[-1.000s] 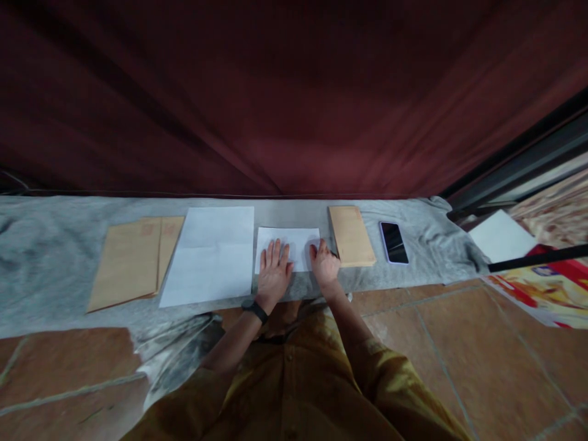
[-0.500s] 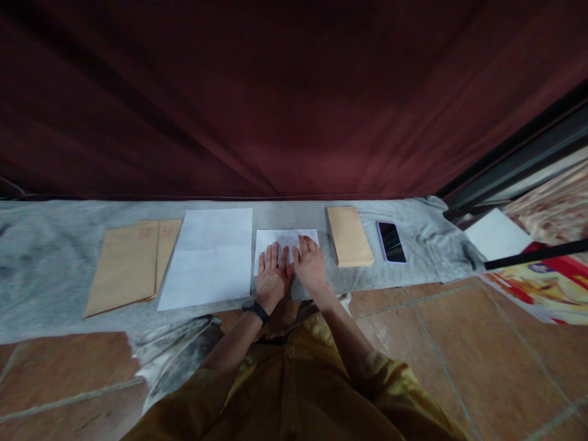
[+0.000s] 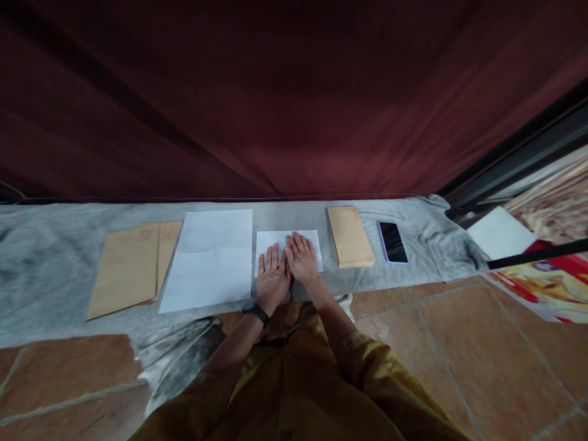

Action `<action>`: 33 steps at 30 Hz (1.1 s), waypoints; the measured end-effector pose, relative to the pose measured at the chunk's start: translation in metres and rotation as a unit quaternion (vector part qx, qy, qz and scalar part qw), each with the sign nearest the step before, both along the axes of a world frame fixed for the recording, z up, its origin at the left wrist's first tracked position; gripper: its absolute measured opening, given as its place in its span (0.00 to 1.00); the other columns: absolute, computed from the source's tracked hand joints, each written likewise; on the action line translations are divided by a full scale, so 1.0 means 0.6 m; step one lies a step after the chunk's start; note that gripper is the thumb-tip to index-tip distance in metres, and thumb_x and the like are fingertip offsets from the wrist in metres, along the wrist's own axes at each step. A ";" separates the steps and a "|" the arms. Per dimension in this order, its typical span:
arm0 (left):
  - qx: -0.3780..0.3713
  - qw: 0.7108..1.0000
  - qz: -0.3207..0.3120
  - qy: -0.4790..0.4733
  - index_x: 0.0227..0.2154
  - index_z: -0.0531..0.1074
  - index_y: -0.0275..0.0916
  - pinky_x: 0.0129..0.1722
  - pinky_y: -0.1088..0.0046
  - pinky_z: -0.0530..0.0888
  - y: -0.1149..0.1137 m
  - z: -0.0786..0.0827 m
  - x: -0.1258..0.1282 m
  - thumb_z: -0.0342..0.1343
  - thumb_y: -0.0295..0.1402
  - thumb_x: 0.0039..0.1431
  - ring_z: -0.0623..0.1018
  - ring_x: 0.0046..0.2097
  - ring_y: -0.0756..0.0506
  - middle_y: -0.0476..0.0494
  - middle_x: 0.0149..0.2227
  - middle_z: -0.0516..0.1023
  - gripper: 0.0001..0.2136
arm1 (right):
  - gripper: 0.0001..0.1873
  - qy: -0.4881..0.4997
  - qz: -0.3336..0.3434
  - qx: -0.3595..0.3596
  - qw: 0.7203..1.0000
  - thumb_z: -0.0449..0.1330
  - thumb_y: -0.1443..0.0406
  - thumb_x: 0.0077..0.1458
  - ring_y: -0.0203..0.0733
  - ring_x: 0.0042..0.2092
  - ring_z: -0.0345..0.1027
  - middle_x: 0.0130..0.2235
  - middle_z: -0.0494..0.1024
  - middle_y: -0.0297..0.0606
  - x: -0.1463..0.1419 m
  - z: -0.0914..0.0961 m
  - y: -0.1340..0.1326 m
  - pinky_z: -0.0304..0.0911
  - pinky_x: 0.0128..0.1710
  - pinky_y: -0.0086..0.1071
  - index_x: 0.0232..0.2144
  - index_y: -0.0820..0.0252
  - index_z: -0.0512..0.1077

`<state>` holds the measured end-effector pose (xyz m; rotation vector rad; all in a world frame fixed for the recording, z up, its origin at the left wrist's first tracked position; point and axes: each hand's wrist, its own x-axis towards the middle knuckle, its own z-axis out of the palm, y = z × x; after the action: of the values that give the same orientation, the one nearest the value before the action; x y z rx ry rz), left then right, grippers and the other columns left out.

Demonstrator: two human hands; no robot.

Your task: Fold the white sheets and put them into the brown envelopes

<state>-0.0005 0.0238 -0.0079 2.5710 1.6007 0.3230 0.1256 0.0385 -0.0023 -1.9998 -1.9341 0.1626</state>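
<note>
Nearest, a dark wristband (image 3: 257,313) circles the left wrist, and both forearms come in from the near side. The left hand (image 3: 272,278) lies palm down, open, its fingers straight and pointing far, over the near left part of the folded white paper (image 3: 278,237). The right hand (image 3: 302,257) is also flat and open, slightly farther in, its thumb side meeting the left hand near the paper's middle. Neither grips anything. The paper lies beneath both hands, its long axis running left to right, across the line of the fingers; its far edge and a strip at its right end show. The right hand is nearer that right end and the far edge. Just left is a larger white sheet (image 3: 209,260); farther right, a brown envelope stack (image 3: 351,237). Beyond stretches bare grey cloth (image 3: 294,213).
</note>
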 end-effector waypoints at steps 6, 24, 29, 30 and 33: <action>0.009 0.999 0.026 -0.034 0.69 0.56 0.35 0.70 0.46 0.52 -0.004 -0.003 0.000 0.42 0.41 0.70 0.51 0.73 0.36 0.32 0.72 0.53 0.28 | 0.28 -0.034 -0.042 -0.001 0.999 0.45 0.58 0.72 0.50 0.72 0.46 0.72 0.53 0.48 0.050 -0.013 -0.012 0.45 0.69 0.49 0.69 0.60 0.56; 0.016 0.998 0.012 -0.055 0.68 0.55 0.27 0.70 0.51 0.52 0.081 -0.006 0.049 0.41 0.42 0.70 0.50 0.73 0.37 0.29 0.71 0.53 0.30 | 0.28 -0.051 -0.041 0.006 0.998 0.47 0.59 0.71 0.54 0.71 0.46 0.71 0.53 0.52 0.059 -0.014 -0.017 0.45 0.68 0.51 0.69 0.63 0.57; 0.033 0.995 0.072 -0.063 0.69 0.52 0.24 0.70 0.52 0.54 0.075 -0.015 0.018 0.40 0.41 0.71 0.51 0.73 0.37 0.26 0.71 0.52 0.31 | 0.28 -0.052 -0.048 0.021 0.997 0.46 0.58 0.71 0.53 0.71 0.48 0.71 0.54 0.52 0.058 -0.021 -0.016 0.46 0.68 0.50 0.69 0.62 0.56; 0.037 0.994 0.084 -0.067 0.69 0.51 0.23 0.70 0.51 0.54 0.071 -0.016 0.013 0.40 0.41 0.71 0.52 0.73 0.36 0.25 0.71 0.52 0.31 | 0.28 -0.052 -0.050 0.024 0.997 0.46 0.58 0.71 0.53 0.71 0.48 0.71 0.54 0.52 0.057 -0.022 -0.016 0.46 0.68 0.50 0.69 0.62 0.56; 0.051 0.989 0.107 -0.086 0.69 0.50 0.22 0.69 0.49 0.55 0.055 -0.019 0.004 0.39 0.40 0.71 0.52 0.72 0.34 0.23 0.71 0.51 0.31 | 0.28 -0.050 -0.052 0.026 0.997 0.46 0.58 0.72 0.52 0.71 0.49 0.71 0.55 0.51 0.056 -0.023 -0.016 0.46 0.68 0.51 0.69 0.61 0.56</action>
<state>0.0019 0.0568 -0.0192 2.3665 1.8395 0.6422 0.1595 0.0287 -0.0162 -2.1038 -1.8667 -0.0140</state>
